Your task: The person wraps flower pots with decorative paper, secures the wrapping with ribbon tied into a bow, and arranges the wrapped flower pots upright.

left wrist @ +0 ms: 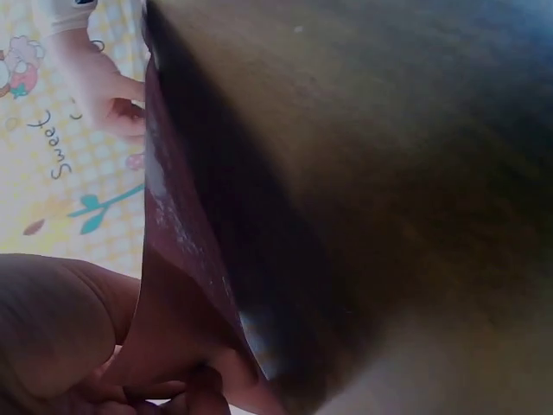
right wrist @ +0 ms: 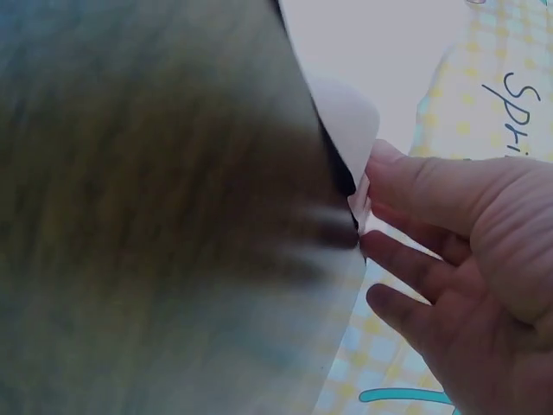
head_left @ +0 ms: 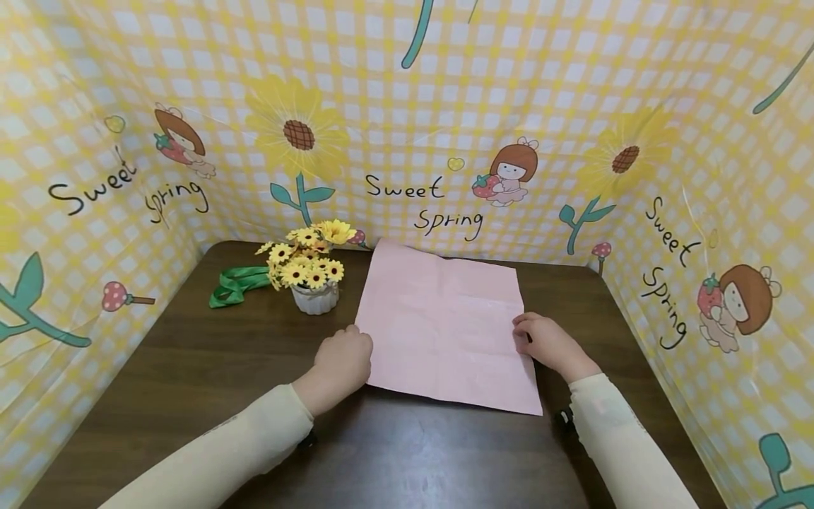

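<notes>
A sheet is gripped along its left edge by the left hand and pinched along its right by the right hand; its pink surface is creased.

In the head view, the bottom edge cut off the left sleeve and right sleeve, and the pink sheet hid the bench beneath it. The left wrist view's edges cropped the left fingers; the right wrist view blurred the bench.
</notes>
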`<action>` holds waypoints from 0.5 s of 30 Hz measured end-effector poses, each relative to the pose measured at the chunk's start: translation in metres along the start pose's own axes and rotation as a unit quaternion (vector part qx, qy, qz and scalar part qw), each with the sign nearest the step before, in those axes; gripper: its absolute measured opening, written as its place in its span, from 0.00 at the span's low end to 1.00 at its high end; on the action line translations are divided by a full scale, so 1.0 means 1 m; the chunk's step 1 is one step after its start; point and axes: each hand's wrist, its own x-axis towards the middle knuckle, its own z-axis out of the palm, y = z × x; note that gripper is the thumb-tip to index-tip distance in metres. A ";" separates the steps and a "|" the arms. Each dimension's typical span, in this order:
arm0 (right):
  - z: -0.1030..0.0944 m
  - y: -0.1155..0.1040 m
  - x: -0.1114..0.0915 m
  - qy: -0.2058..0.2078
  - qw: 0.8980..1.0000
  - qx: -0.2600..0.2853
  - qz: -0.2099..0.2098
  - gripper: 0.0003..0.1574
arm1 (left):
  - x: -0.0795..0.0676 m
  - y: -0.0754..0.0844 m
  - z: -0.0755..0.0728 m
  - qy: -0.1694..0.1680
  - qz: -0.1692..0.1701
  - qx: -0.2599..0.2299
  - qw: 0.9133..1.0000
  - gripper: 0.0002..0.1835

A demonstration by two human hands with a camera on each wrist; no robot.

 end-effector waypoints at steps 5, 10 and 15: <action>0.000 0.000 0.002 -0.011 1.000 0.007 -0.014 0.15 | -0.003 -0.004 0.004 -0.027 -0.003 -0.022 0.999 0.06; 0.001 0.001 0.004 -0.020 1.000 0.007 -0.012 0.13 | -0.004 -0.007 0.011 -0.045 -0.009 -0.041 0.998 0.08; 0.002 -0.001 0.007 -0.017 1.000 0.010 -0.011 0.17 | -0.007 -0.008 0.019 -0.048 -0.007 -0.044 0.998 0.09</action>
